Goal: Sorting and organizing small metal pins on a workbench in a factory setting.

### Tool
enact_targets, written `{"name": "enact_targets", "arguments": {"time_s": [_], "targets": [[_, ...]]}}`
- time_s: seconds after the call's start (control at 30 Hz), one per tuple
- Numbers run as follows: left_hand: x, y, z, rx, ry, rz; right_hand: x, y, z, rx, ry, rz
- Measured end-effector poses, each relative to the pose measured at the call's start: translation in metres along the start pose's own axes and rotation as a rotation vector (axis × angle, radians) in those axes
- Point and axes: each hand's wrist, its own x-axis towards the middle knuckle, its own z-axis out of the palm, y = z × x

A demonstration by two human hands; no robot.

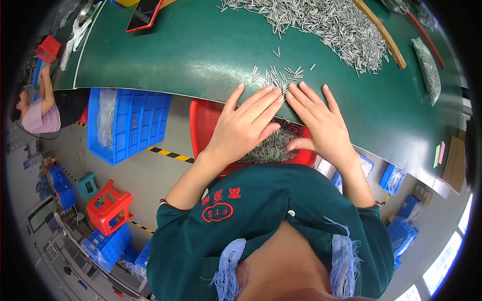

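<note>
Both grips flat and open on the green worktop (165, 60): left hand (246, 128), right hand (321, 125), small pin cluster (275, 76) just beyond the fingertips, pins seemingly lying mixed, roughly equidistant.

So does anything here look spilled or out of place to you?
Not really. The big heap of thin silver metal pins sprawls loosely over the green table, with stray pins scattered near both flat hands, left hand and right hand. The red plastic basket below the edge holds more pins.
</note>
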Motion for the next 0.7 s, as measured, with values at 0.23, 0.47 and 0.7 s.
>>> {"name": "enact_targets", "arguments": {"time_s": [0.23, 0.47, 0.7], "targets": [[0.004, 0.001, -0.002, 0.0, 0.005, 0.011, 0.007, 0.002, 0.001, 0.055, 0.092, 0.045], [-0.002, 0.0, -0.001, -0.06, -0.035, 0.054, 0.008, 0.006, 0.0, 0.038, 0.001, -0.021], [0.009, -0.011, -0.007, 0.078, 0.001, -0.022, 0.017, 0.019, 0.006, -0.001, 0.147, 0.101]]}}
